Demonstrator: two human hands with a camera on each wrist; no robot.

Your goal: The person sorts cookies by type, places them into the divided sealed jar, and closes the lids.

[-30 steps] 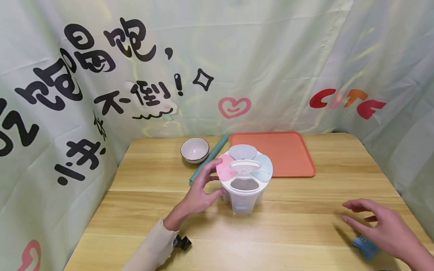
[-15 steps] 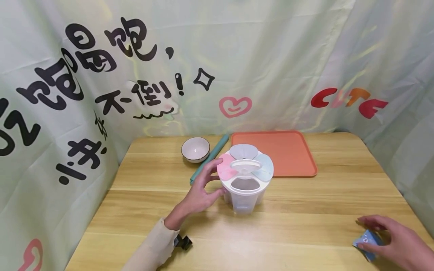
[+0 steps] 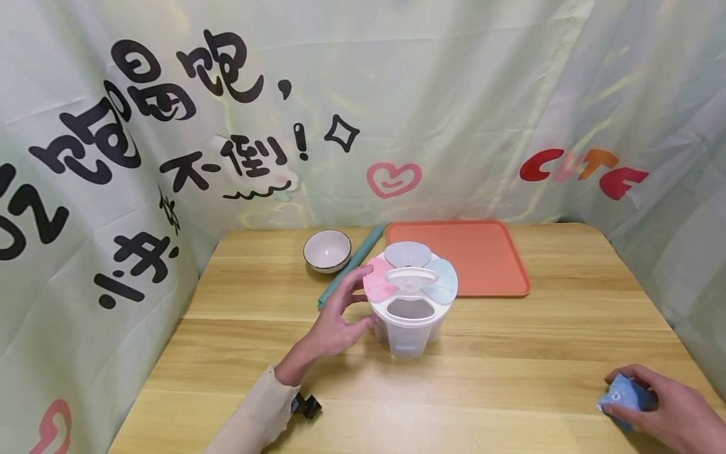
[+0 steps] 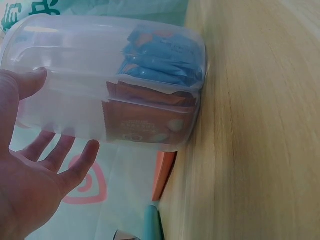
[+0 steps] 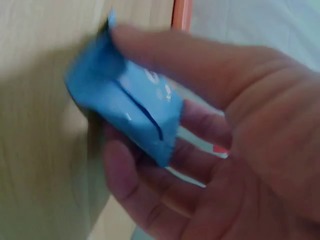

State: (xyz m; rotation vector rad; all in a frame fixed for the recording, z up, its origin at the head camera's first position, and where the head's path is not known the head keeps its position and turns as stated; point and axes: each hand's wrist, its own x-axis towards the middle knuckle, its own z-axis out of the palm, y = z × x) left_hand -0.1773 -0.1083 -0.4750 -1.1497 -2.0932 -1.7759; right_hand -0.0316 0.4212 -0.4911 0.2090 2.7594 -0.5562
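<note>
A translucent storage jar [image 3: 409,337] with a white lid and pink, grey and blue petal flaps stands upright mid-table. Its front opening is uncovered, the clear flap raised. My left hand [image 3: 340,321] holds the jar's left side, thumb in front and fingers behind. Through the jar's wall, the left wrist view shows blue packets [image 4: 162,57] and brown packets [image 4: 147,117] in separate compartments. At the front right, my right hand [image 3: 666,403] pinches a small blue snack packet [image 3: 622,394] between thumb and fingers. In the right wrist view the blue packet [image 5: 135,100] is tilted close over the wood.
An orange tray [image 3: 488,258] lies behind and right of the jar. Behind its left side are a teal rolled mat [image 3: 357,258] and a white bowl [image 3: 327,251] with a dark rim. Printed fabric [image 3: 454,113] hangs along the table's back and sides.
My right hand has come down onto the blue packet, closed thumb and fingers on it and turned it upward slightly. My left hand and the jar have stayed in place.
</note>
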